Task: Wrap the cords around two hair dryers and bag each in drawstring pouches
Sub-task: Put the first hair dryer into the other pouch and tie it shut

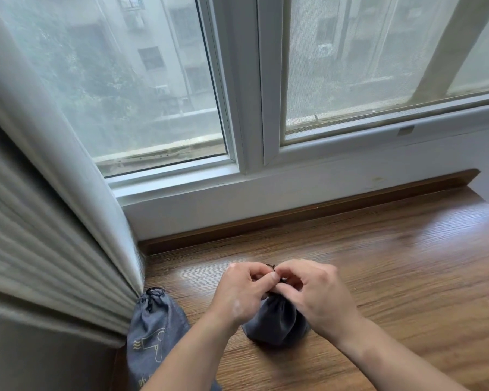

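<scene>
Left hand (243,292) and right hand (316,294) pinching drawstring (272,267) of dark pouch (274,323), wooden ledge (407,263), second pouch (153,320) beside curtain (40,249), window (378,66)

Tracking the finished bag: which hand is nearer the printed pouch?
Left. The left hand is right of the printed pouch; the right hand farther right, both at the second pouch.

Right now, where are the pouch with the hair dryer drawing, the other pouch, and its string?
printed pouch (158,314): head view, grey front above the drawing.
dark pouch (277,325): head view, its bulging lower body.
drawstring (272,267): head view, black loop at the top.
</scene>
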Available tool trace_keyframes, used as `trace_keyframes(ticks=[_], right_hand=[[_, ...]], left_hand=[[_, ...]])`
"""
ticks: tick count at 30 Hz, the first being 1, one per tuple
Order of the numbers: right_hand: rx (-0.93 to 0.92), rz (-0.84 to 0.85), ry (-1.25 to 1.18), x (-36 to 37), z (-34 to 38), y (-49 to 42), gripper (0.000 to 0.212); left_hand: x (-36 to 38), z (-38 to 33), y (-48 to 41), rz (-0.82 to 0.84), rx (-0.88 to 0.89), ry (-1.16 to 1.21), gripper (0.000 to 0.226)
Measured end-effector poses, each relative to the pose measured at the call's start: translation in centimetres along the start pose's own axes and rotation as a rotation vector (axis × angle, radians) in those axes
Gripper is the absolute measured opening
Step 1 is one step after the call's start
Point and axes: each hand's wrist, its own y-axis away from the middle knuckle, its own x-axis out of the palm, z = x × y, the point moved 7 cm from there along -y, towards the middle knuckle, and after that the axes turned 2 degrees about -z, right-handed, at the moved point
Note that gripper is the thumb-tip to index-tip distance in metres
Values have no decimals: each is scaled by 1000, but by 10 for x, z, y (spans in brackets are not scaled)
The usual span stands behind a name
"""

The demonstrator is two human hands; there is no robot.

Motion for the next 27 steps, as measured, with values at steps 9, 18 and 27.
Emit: trace_keyframes(ticks=[9,18,27], right_hand=[[21,-89,-66,0,3,10,24],[-1,-7,-80,2,1,11,18],[38,-14,-27,3,-3,11,14]], left_hand=[[-5,5,8,-110,-23,199,21],[-6,2,10,13,100,102,32],[-8,-5,24,-197,332,-162,34]])
